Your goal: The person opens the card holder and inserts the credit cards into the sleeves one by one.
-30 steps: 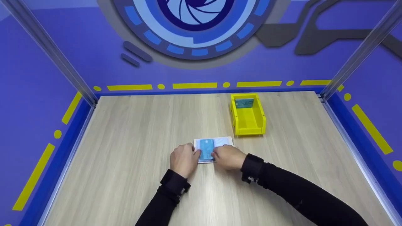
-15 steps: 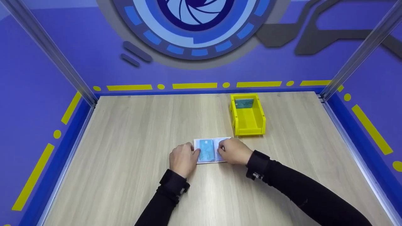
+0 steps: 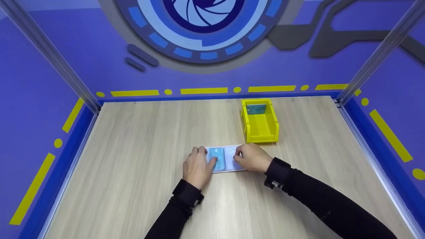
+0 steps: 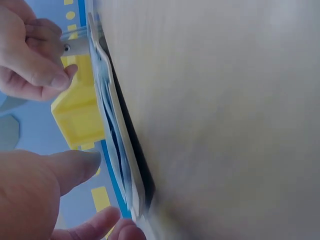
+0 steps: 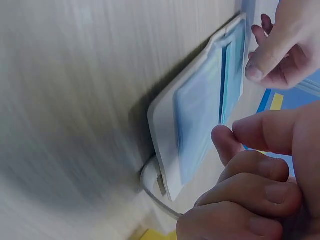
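An open card holder [image 3: 232, 156] with clear sleeves lies flat on the table, a light blue card [image 3: 217, 154] showing in its left half. My left hand [image 3: 199, 166] is at the left edge, its thumb extended over the card in the head view and its fingers beyond the edge. Over the right half is my right hand [image 3: 252, 157]; its fingers are curled, with thumb and index tips close together and nothing visible between them. In the right wrist view, a pale strap [image 5: 149, 176] sticks out from the card holder's end.
A yellow bin [image 3: 260, 137] stands just behind the card holder, to the right. A teal card [image 3: 256, 109] marked VIP leans against its back wall inside. Blue panels [image 3: 166, 76] border the wooden table [image 3: 149, 132] at the back and both sides.
My right hand has drawn back rightward from the blue card to over the right half, uncovering the middle. My left hand has spread, its thumb now farther over the card.
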Demonstrator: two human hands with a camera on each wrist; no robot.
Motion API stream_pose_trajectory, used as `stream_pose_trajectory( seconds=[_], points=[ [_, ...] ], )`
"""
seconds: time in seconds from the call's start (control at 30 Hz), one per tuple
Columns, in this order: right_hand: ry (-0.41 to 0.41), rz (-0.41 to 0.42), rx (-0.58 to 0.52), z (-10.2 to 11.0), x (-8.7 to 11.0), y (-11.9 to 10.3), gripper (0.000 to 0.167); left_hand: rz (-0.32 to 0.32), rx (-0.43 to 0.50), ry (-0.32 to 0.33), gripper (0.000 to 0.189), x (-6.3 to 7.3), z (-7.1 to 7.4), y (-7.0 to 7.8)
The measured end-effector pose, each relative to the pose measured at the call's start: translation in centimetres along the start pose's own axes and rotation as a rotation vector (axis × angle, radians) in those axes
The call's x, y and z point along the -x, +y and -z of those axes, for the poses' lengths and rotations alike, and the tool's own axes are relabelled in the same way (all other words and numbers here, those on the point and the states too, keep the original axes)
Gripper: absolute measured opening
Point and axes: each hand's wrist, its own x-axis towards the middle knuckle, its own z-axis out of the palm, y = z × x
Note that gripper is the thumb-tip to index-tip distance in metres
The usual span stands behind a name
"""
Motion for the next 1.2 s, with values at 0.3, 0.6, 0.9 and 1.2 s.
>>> stream_pose_trajectory(
  seconds=[0.3,0.6,0.9,1.2],
  points=[
    [0.003,-0.001,0.003,-0.1,0.1,0.4,0.024,-0.072,-0.119,-0.007,0.06,-0.9,-1.2,2.4],
    [-0.013,-0.037,-0.002,-0.2,0.1,1.4,0.03,-0.059,-0.171,-0.026,0.056,-1.4,-1.9,2.7],
    [-0.041,-0.079,0.029,-0.4,0.2,1.9,0.033,-0.064,-0.118,-0.03,0.047,-1.2,-1.7,2.5],
    [-0.065,-0.159,0.018,0.3,0.2,1.7,0.027,-0.061,-0.056,-0.063,0.031,-1.1,0.7,1.3]
  ],
)
